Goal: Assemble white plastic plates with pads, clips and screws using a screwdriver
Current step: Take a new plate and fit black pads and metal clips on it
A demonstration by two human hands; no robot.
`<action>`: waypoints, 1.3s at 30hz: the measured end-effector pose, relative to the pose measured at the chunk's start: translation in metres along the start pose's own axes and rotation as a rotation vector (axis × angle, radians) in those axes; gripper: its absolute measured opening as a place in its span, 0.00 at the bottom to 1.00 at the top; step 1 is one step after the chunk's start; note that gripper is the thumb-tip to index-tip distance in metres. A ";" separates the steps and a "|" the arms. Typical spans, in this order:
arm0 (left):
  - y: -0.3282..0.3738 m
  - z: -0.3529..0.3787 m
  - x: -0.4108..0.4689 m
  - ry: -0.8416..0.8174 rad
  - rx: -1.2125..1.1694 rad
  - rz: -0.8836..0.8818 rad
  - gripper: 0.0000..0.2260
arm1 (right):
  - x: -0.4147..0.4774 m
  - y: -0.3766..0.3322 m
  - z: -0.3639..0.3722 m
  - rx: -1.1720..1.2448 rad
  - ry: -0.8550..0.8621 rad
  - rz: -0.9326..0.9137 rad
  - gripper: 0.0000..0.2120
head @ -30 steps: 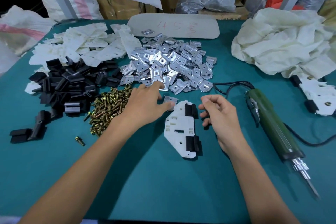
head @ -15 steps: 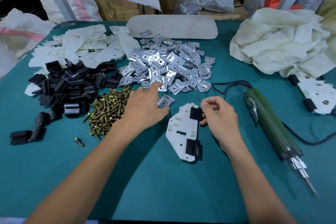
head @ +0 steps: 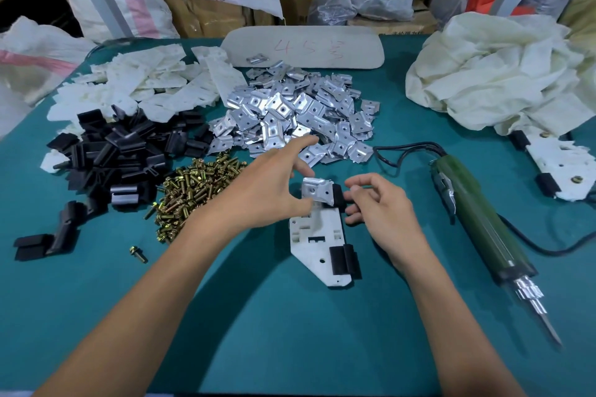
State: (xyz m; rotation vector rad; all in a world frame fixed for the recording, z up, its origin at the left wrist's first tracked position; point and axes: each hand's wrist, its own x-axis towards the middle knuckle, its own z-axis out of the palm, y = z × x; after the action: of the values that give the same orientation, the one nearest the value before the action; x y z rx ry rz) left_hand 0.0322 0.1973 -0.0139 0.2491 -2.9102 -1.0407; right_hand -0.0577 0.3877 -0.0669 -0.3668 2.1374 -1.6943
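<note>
Centre frame: plate (head: 317, 242). At its top end left hand (head: 267, 184) pinches clip (head: 316, 190), index extended, lining it up; right hand (head: 380, 206), fingers curled, grips pad (head: 338, 195) to steady plate.

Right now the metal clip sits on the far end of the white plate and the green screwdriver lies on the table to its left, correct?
No: the head view shows the green screwdriver lying to the right of the white plate, not the left. The metal clip does sit on the plate's far end.
</note>
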 end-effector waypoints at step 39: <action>-0.015 0.016 -0.018 0.182 -0.005 0.094 0.37 | -0.003 -0.005 0.005 0.382 -0.221 0.102 0.13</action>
State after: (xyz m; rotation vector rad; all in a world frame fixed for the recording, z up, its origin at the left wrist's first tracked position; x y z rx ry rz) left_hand 0.0504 0.1985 -0.0359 0.1936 -2.7280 -0.9575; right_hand -0.0532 0.3834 -0.0627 -0.3102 1.6071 -1.8564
